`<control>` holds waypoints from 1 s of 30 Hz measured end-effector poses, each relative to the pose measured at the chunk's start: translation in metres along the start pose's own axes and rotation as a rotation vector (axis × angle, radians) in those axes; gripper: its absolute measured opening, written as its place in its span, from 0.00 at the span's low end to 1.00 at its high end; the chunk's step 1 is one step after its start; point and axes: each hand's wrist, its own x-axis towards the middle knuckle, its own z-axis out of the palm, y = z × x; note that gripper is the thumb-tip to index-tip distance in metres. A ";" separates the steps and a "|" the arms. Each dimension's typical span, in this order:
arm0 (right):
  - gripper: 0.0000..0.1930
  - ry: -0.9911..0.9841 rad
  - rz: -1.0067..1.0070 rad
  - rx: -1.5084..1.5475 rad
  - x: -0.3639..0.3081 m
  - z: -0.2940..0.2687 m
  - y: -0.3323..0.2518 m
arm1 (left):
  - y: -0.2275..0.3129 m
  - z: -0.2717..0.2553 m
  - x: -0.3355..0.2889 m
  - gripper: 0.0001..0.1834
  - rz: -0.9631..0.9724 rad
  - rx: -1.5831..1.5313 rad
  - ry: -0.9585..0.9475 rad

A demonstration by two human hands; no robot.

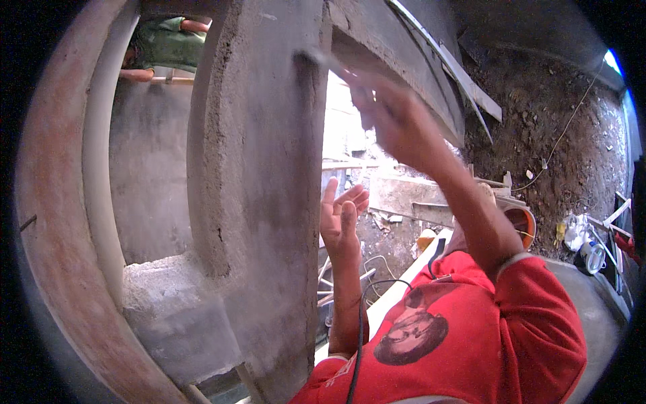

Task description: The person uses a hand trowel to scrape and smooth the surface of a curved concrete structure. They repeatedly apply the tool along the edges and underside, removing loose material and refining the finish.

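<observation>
head view | right hand (393, 121) raised and blurred, fingers closed on a plastering tool (321, 62) against the grey plastered column (259, 175) | left hand (342, 219) below, fingers open and empty | column face mostly coated; the edge by the tool looks unfinished.

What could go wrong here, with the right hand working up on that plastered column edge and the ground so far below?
1. The right hand is blurred against the grey plastered column, so whether it holds a tool cannot be told; anything slipping would likely fall to the debris-strewn ground.
2. The left hand is open in the air, gripping nothing, so a lost balance may go uncaught.
3. A black cable hangs across the red shirt and could snag an arm.
</observation>
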 end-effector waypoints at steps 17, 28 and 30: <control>0.23 0.027 0.106 0.041 0.043 -0.023 -0.014 | 0.005 0.015 -0.004 0.36 -0.030 -0.036 0.063; 0.20 0.024 -0.052 -0.129 0.047 -0.048 0.007 | 0.009 0.030 -0.002 0.40 0.043 -0.053 0.001; 0.20 0.045 -0.134 -0.108 0.032 -0.041 0.009 | 0.009 0.035 0.002 0.41 0.049 -0.065 -0.006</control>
